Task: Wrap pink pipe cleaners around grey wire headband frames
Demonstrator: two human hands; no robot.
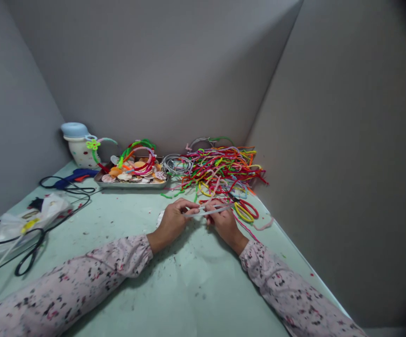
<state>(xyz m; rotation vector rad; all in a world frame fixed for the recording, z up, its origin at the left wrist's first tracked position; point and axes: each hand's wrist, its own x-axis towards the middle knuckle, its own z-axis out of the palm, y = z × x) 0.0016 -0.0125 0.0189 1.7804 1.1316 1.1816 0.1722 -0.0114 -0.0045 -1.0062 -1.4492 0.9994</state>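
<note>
My left hand point(172, 221) and my right hand point(226, 225) are close together above the middle of the table. Between them runs a thin, pale, slightly curved strip point(203, 213), whitish and semi-clear. Thumb and fingers of the left hand pinch its left part. The right hand's fingers close round it farther along, and its end sticks out past the knuckles. Whether it is one piece or a bent loop I cannot tell. Just behind the right hand lie yellow and red rings point(244, 213) and a dark-handled tool, partly hidden.
A big heap of coloured pipe cleaners point(220, 164) lies at the back right, beside coiled silver hoops point(177, 164). A metal tray point(132, 185) holds seashells and wrapped headbands. To the left are a lidded white cup point(81, 152), a blue glue gun point(76, 177), black cables and a plastic bag point(48, 208).
</note>
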